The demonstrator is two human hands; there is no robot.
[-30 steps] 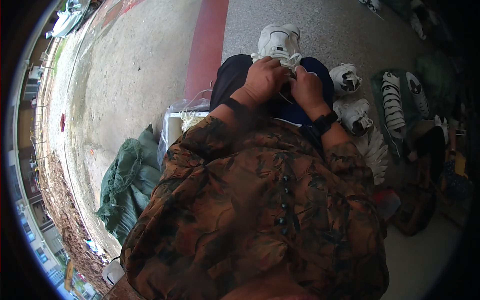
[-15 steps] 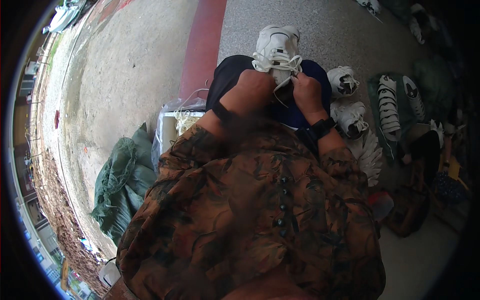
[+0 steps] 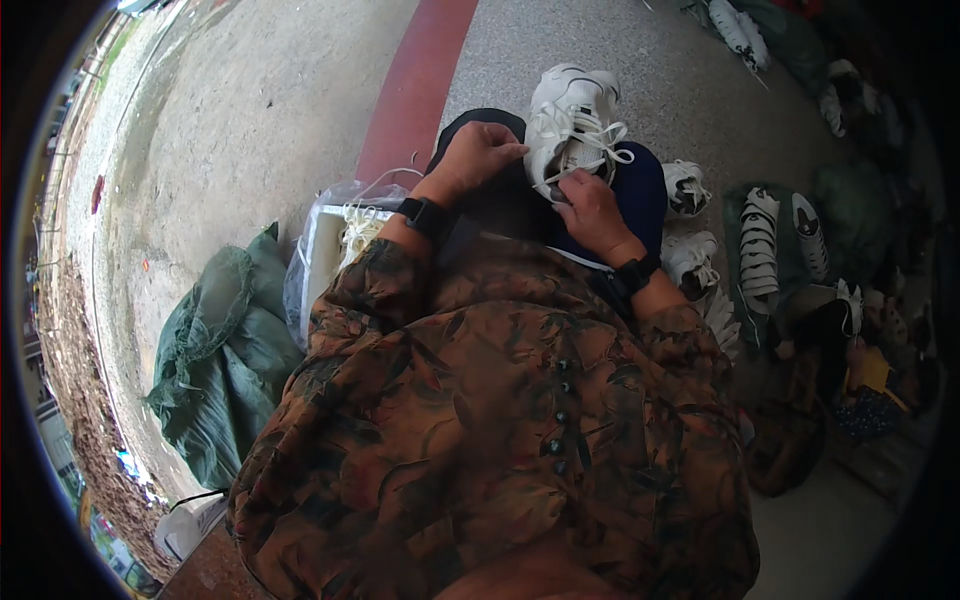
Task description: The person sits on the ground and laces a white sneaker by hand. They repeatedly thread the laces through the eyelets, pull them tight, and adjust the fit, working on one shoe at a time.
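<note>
A white sneaker [image 3: 571,105] lies across my knees, toe pointing away, its pale laces [image 3: 596,135] threaded and looped over the tongue. My right hand [image 3: 592,208] is closed at the shoe's opening, pinching a pale strand that looks like a lace end. Just left of the sneaker, my left hand [image 3: 480,158] has thumb and fingertips pressed together, close to the shoe's side. What it pinches, if anything, is too small to make out.
To my left stand a white box [image 3: 318,262] holding pale laces [image 3: 360,232] and a green sack [image 3: 215,350]. At right are several white sneakers [image 3: 688,188], with a striped white shoe [image 3: 760,250] on green cloth. Another person's yellow item [image 3: 872,370] shows at far right.
My left hand has moved left, off the laces to beside the shoe. My right hand has shifted down and left onto the shoe's opening. The sneaker sits slightly farther right in view.
</note>
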